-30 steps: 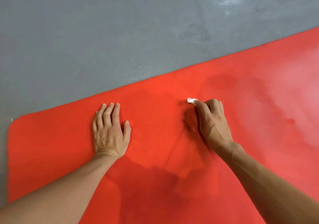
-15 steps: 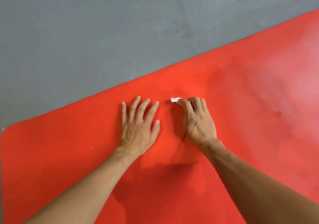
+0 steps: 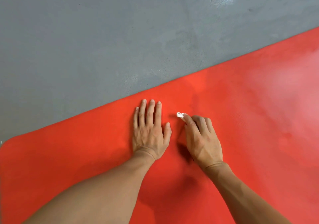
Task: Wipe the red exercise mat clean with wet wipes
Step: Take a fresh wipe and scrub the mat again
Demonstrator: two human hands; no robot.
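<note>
**Mat wipe-down, hands side by side**

Both hands sit closer together than half a second back, and the right hand (image 3: 202,137) with its wipe has dropped lower. It's curled around a small scrunched white wet wipe (image 3: 181,115), which pokes out past the fingertips onto the red exercise mat (image 3: 250,103). Left hand (image 3: 149,130) lies flat, fingers straight, pressing the mat. Mat runs diagonally over grey concrete floor (image 3: 103,42), with darker damp patches and a pale glare at the right.
</note>
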